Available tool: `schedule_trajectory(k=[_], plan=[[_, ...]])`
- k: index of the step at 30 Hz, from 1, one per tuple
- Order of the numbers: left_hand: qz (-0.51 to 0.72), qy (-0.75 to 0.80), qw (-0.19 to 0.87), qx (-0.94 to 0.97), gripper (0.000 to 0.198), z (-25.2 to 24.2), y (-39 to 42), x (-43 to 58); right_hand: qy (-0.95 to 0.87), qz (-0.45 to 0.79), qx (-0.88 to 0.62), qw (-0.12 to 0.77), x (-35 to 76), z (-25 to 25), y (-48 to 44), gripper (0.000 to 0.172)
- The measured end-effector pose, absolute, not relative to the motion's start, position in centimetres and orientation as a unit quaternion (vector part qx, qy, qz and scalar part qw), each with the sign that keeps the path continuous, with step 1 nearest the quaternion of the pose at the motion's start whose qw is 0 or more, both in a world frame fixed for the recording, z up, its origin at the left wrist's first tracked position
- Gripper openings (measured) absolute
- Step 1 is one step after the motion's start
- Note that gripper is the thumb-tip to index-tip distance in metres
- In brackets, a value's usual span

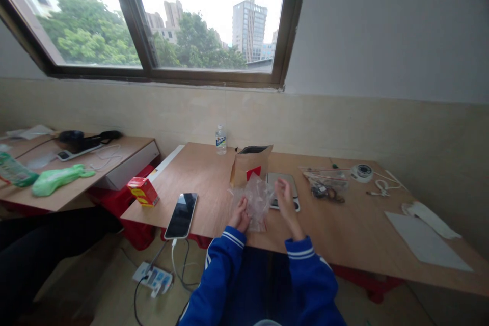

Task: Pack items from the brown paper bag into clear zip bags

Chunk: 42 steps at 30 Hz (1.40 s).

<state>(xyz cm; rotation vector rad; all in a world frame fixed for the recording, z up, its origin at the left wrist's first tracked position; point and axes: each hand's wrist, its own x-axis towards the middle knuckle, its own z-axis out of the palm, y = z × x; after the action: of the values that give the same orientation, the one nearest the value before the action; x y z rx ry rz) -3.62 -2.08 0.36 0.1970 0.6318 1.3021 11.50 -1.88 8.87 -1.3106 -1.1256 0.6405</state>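
Note:
My left hand (240, 215) is closed on a clear, crumpled plastic bag (258, 206) above the table's front edge. At the bag's right side is my right hand (284, 198), raised with its fingers extended and loosely bent. Whether it touches the bag I cannot tell. Just behind the bag stands a brown paper bag (240, 168) with a dark open top and a red patch (253, 172) on its front. A flat silver kitchen scale (290, 183) lies behind my right hand, partly hidden by it and the plastic bag.
Left on the table (214, 178) are a smartphone (182, 215), a red-and-yellow box (143, 191) and a water bottle (220, 140). To the right lie a filled zip bag (326, 179), a white dome camera (361, 173) and a white sheet (428, 241). A power strip (153, 278) lies below.

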Motion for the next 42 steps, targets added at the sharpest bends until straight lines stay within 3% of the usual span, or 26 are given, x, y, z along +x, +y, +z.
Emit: schedule_trajectory(k=[3,5,13,18,24,29,34,38,42], plan=[[0.59,0.3,0.738,0.129,0.038,1.0,-2.3,-3.5,-0.499,0.453,-0.518,0.527,11.6,5.3,-4.0,0.049],[0.586,0.315,0.728,0.164,0.041,1.8,-2.6,-3.3,-0.493,0.487,-0.49,0.529,12.4,5.0,-4.1,0.043],[0.542,0.389,0.623,0.409,0.041,6.6,-4.0,-4.0,-0.385,0.376,-0.545,0.643,12.8,7.2,-4.2,0.034],[0.468,0.441,0.627,0.44,0.035,8.0,-5.2,-4.4,-0.461,0.32,-0.581,0.59,9.8,6.0,-5.4,0.036],[0.494,0.51,0.507,0.488,0.049,6.8,-5.3,-4.0,-0.522,0.296,-0.588,0.542,9.1,5.9,-5.9,0.036],[0.452,0.51,0.518,0.517,0.05,6.2,-5.0,-4.1,-0.521,0.32,-0.586,0.532,11.9,4.2,-5.6,0.038],[0.438,0.559,0.486,0.51,0.046,5.2,-4.9,-6.4,-0.499,0.13,-0.657,0.55,18.8,1.7,-4.3,0.037],[0.451,0.59,0.434,0.51,0.045,4.4,-4.2,-7.8,-0.548,-0.034,-0.703,0.451,24.1,1.2,-1.9,0.038],[0.465,0.624,0.352,0.521,0.058,4.7,-3.9,-7.3,-0.551,-0.067,-0.755,0.35,25.7,-0.2,-0.5,0.042]])
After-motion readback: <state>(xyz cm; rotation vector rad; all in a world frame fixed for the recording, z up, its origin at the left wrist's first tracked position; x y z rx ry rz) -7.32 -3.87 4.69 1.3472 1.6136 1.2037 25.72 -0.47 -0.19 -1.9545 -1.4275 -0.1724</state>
